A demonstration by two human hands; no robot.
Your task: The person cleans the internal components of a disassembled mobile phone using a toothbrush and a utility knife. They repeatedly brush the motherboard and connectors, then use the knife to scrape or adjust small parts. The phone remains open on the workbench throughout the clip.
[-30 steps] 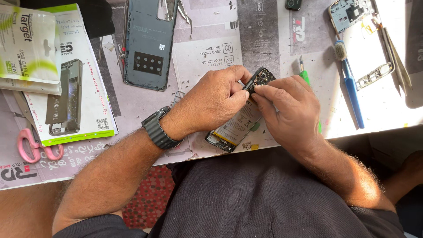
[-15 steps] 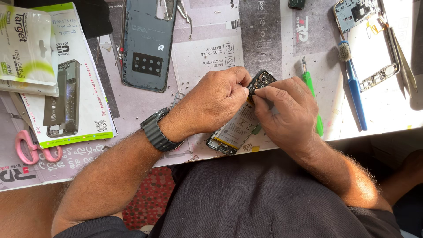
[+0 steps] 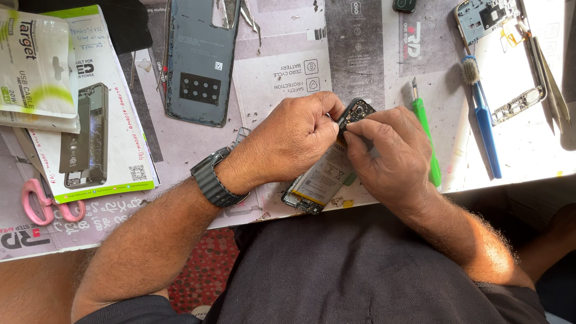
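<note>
We hold an opened phone (image 3: 327, 174) between both hands at the near edge of the table (image 3: 372, 66), its battery side up and its lower end poking out below our wrists. Our left hand (image 3: 291, 141) is curled shut on the phone's upper left edge, knuckles up, thumb pressed against the camera end. Our right hand (image 3: 390, 153) clamps the same end from the other side, its fingertips (image 3: 354, 127) pinched on the dark camera block, touching the left thumb.

A dark watch (image 3: 213, 180) wraps the left wrist. Beyond the left hand lies a grey back cover (image 3: 201, 60), flat on the table, well apart from the phone. Farther out to the left sit a green-edged package (image 3: 96, 138) and, beside it, pink scissors (image 3: 45, 204). Just beside the right hand lies a green pry tool (image 3: 426, 138), and past it a blue brush (image 3: 483, 120). Beyond the brush, a stripped phone frame (image 3: 504, 54) lies in bright sunlight, with tweezers (image 3: 549, 78) at its outer side.
</note>
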